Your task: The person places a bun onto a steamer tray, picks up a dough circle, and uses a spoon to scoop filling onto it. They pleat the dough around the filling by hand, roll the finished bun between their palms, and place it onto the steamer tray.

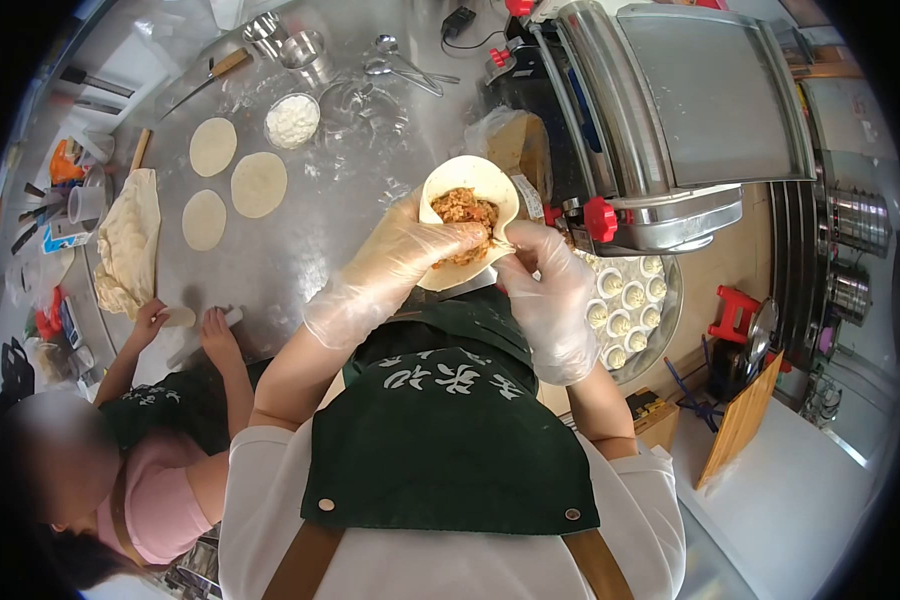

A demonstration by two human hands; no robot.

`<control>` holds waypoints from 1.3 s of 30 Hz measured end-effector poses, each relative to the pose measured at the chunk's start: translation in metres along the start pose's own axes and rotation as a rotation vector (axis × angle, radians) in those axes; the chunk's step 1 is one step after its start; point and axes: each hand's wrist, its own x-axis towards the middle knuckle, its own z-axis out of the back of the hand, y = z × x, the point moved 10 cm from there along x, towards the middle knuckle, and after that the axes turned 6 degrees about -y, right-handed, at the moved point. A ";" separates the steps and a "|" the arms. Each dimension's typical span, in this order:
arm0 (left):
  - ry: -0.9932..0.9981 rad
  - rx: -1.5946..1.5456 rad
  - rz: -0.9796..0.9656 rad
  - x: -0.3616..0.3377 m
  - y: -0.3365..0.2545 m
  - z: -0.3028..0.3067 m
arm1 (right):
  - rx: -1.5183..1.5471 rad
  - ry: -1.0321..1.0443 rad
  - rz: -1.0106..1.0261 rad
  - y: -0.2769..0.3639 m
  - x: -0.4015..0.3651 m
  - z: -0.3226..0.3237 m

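L hand [400,262] cups filled wrapper [473,172]; R hand [550,288] fingers [518,240] pinch its edge.

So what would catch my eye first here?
Two gloved hands at centre: the left hand cups a wrapper heaped with filling, the right hand pinching its edge. Right of them sits a tray of finished dumplings; three dough rounds lie upper left.

— What did the person wear?
— Thin clear gloves [355,300] covered the left hand [410,255] and right hand [550,290]. White short-sleeved shirt [270,500], dark green apron [450,460] with white characters [440,375], brown straps [305,565], silver rivets [326,504].
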 end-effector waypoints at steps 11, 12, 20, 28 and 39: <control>0.007 0.045 -0.009 -0.005 -0.013 -0.006 | -0.099 0.036 0.291 0.031 0.004 0.002; 0.002 0.047 -0.009 -0.005 -0.012 -0.006 | -0.028 0.018 0.105 0.012 0.005 0.003; -0.031 0.151 -0.050 -0.005 -0.016 -0.004 | 0.156 0.075 -0.311 -0.017 0.008 -0.006; 0.047 0.235 -0.082 -0.003 -0.024 -0.003 | -0.024 0.080 -0.132 0.005 0.013 -0.005; 0.049 0.083 -0.013 -0.009 -0.028 0.000 | -0.202 0.049 0.383 0.054 0.012 -0.004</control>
